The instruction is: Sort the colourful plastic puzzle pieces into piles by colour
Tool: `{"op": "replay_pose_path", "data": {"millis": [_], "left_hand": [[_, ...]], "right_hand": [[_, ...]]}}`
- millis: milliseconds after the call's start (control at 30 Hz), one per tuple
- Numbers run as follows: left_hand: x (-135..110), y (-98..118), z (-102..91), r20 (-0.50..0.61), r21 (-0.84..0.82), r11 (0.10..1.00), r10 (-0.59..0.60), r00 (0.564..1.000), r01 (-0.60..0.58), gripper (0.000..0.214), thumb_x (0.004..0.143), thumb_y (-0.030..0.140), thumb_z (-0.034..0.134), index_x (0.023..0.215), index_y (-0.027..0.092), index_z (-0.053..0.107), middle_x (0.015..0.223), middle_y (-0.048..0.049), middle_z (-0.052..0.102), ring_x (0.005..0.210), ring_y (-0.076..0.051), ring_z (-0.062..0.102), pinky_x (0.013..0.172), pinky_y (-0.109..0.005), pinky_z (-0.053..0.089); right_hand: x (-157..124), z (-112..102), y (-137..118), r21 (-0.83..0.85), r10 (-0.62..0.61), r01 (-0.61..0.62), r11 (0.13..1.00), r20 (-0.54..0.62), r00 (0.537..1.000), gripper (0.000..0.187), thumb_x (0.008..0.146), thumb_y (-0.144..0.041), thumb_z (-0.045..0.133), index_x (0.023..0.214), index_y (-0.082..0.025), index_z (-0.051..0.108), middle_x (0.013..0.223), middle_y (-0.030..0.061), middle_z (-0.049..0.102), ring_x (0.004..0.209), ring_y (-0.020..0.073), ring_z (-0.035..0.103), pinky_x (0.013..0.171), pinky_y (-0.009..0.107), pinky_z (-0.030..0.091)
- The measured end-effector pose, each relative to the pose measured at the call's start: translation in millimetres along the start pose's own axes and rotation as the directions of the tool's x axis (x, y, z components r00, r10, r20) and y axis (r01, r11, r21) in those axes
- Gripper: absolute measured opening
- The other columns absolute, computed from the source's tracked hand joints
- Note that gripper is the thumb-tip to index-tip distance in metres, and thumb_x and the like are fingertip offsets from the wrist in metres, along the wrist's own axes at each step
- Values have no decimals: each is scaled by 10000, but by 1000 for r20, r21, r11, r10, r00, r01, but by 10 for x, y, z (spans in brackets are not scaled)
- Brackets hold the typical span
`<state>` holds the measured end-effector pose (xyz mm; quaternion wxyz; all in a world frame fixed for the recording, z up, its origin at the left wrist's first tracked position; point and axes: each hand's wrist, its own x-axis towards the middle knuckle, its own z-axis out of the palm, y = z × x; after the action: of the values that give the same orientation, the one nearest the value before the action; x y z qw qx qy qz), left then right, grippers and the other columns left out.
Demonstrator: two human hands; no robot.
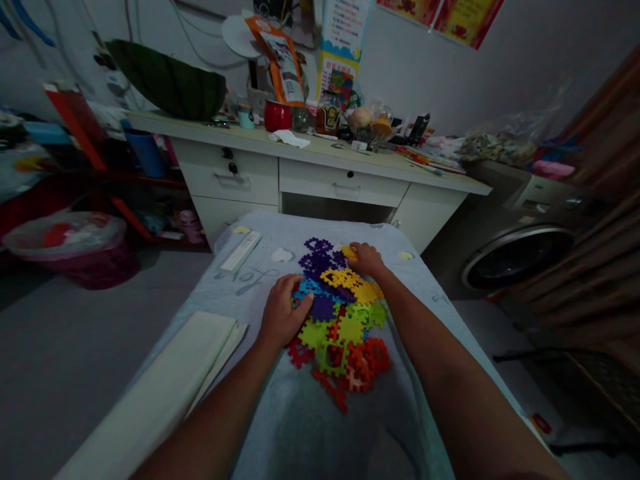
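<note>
A heap of notched, interlocking plastic tiles (pixel 350 328) lies on a cloth-covered table. Purple tiles (pixel 320 261) are at the far end, yellow (pixel 345 279) and light blue ones in the middle, then green, with red tiles (pixel 367 363) nearest me. My left hand (pixel 285 310) rests at the heap's left edge by the light blue tiles (pixel 309 288), thumb and fingers apart. At the far right side, my right hand (pixel 367 259) has its fingers bent over a small yellow tile (pixel 349 253). Its fingertips are partly hidden.
A white box (pixel 241 253) and a long folded white board (pixel 200 347) lie along the table's left side. Behind stands a white desk (pixel 345 177) crowded with jars and bags. A washing machine (pixel 520 227) is at the right, a pink basket (pixel 75 253) at the left.
</note>
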<state>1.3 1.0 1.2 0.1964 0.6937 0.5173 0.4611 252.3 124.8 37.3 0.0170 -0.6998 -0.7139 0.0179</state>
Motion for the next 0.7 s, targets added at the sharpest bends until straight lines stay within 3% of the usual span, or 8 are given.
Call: {"op": "replay_pose_path", "data": {"millis": [167, 300, 400, 533, 600, 700], "left_hand": [[1, -9, 6, 3, 7, 1000, 3, 1000, -3, 308, 842, 347, 557, 1109, 196, 584, 1141, -88, 600, 1094, -247, 565, 987, -423, 444], [-4, -5, 7, -4, 1, 1000, 4, 1000, -4, 308, 843, 353, 560, 1105, 194, 584, 1149, -90, 600, 1101, -247, 562, 992, -423, 442], [-3, 14, -2, -4, -16, 1000, -11, 1000, 11, 300, 851, 364, 557, 1099, 198, 589, 1144, -88, 603, 1096, -245, 564, 994, -425, 443], [3, 20, -22, -34, -80, 996, -45, 998, 42, 288, 886, 384, 520, 1096, 201, 595, 1135, -84, 604, 1107, -234, 564, 1009, -409, 438], [4, 7, -28, -61, -115, 992, -58, 996, 50, 284, 912, 397, 482, 1087, 207, 599, 1137, -81, 606, 1121, -230, 562, 1019, -405, 434], [2, -15, -29, -92, -154, 986, -72, 993, 57, 291, 937, 409, 437, 1073, 213, 604, 1128, -74, 611, 1119, -222, 566, 1020, -397, 438]], "right_hand": [[-99, -86, 48, -32, -110, 112, 993, 43, 993, 502, 794, -273, 617, 1293, -230, 595, 1236, 135, 613, 1090, 281, 595, 923, 362, 463], [-280, -283, 110, 193, -204, 187, 963, 74, 976, 378, 775, -211, 593, 1143, -194, 673, 1073, 60, 701, 943, 211, 639, 837, 278, 482], [-492, -494, 72, 435, -354, 298, 849, 50, 934, 355, 780, -220, 581, 1121, -179, 672, 1035, 30, 709, 907, 188, 643, 821, 267, 489], [-774, -686, -151, 627, -549, 405, 666, 44, 835, 414, 806, -331, 627, 1192, -180, 637, 1088, 40, 697, 950, 197, 645, 852, 304, 502], [-872, -684, -295, 643, -596, 446, 622, 19, 803, 456, 816, -408, 651, 1217, -191, 625, 1135, 55, 681, 1001, 204, 637, 895, 328, 498], [-957, -548, -473, 553, -607, 526, 646, -47, 794, 445, 861, -432, 617, 1240, -199, 619, 1225, 92, 640, 1127, 226, 589, 1000, 389, 451]]}}
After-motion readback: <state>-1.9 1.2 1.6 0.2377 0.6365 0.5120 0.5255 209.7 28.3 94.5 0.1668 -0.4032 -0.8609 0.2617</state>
